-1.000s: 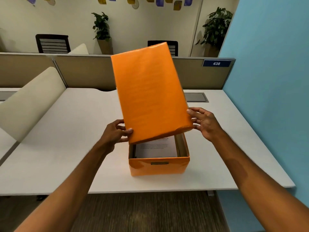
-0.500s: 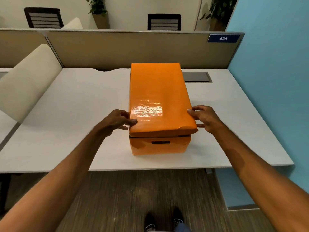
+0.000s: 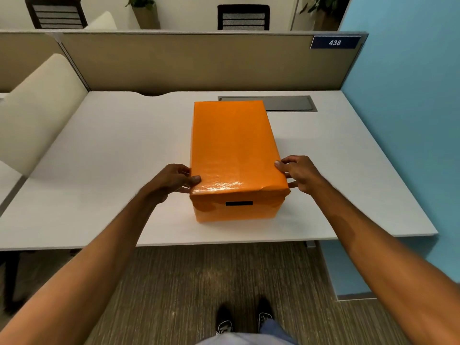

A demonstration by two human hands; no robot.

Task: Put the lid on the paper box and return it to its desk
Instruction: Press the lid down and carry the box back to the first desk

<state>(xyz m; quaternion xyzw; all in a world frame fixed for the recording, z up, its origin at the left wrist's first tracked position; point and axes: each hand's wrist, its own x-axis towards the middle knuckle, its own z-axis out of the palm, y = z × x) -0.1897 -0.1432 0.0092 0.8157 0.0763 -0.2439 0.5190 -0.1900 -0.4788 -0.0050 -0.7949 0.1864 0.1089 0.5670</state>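
Fingers of the left hand [image 3: 171,181] and right hand [image 3: 300,173] grasp the near side edges of the orange lid [image 3: 232,145], seated on the paper box [image 3: 236,211] (dark handle slot facing the person) between them on the white desk [image 3: 104,158]
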